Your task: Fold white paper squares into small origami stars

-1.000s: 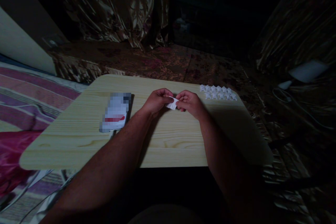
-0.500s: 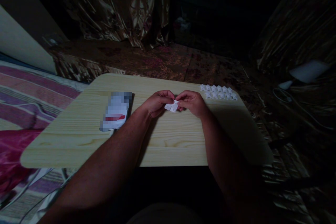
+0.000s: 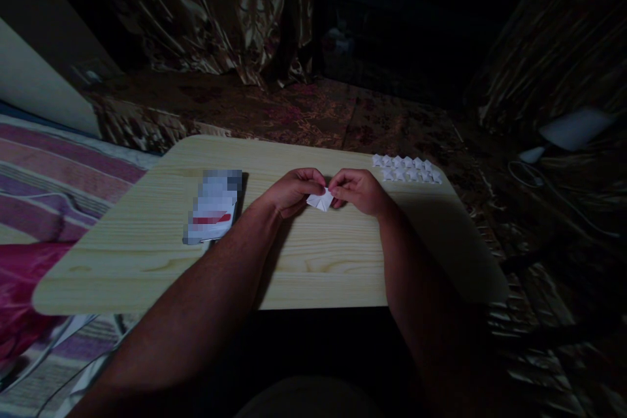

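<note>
Between my hands, above the middle of the table, is a small piece of white folded paper [image 3: 320, 201] with crease lines on its face. My left hand [image 3: 296, 192] pinches its left and upper side between thumb and fingers. On its right edge, my right hand [image 3: 356, 191] is closed with thumb and fingertips on the paper. Some of the fingers behind the paper are hidden. Two rows of small folded white paper pieces [image 3: 410, 170] lie toward the far right corner of the table.
A light wood-grain table [image 3: 323, 287] with rounded corners lies under my hands. To the left of my left forearm rests a blurred white and red package [image 3: 211, 209]. A striped cover [image 3: 73, 176] is at the left, and patterned curtains [image 3: 235, 13] hang behind.
The folded paper is turned slightly, and my right fingers have shifted a little along its right edge. The whole view has moved slightly; the rows of paper pieces are unchanged.
</note>
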### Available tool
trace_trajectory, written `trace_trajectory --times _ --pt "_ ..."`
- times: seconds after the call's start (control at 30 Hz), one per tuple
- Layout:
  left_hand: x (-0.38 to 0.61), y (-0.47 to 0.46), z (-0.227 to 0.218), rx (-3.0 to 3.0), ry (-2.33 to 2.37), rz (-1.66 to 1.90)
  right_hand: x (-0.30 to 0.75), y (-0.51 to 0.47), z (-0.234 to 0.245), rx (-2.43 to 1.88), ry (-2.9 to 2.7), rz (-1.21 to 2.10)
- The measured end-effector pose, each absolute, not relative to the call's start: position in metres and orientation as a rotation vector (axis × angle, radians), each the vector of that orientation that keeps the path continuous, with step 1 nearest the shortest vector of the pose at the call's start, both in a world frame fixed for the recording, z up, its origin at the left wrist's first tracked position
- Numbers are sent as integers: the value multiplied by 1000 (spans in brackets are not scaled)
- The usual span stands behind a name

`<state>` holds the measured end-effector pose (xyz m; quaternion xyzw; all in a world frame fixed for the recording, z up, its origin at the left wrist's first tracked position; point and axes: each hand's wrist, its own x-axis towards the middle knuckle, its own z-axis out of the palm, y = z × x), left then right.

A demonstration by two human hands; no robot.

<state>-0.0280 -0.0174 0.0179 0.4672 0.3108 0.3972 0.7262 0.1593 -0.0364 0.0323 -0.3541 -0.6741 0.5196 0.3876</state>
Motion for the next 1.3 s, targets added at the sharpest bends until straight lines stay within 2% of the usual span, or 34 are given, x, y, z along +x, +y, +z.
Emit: trace_trajectory --times 0.6,1.03,1.3 --pt "-21 -19 15 1167 727 888 160 -30 22 -953 -1703 1359" --pt "-19 -19 15 1216 788 938 157 -29 18 -1017 -1722 1212" --pt "-19 -18 15 1183 833 962 155 -28 17 -1026 -1795 982"
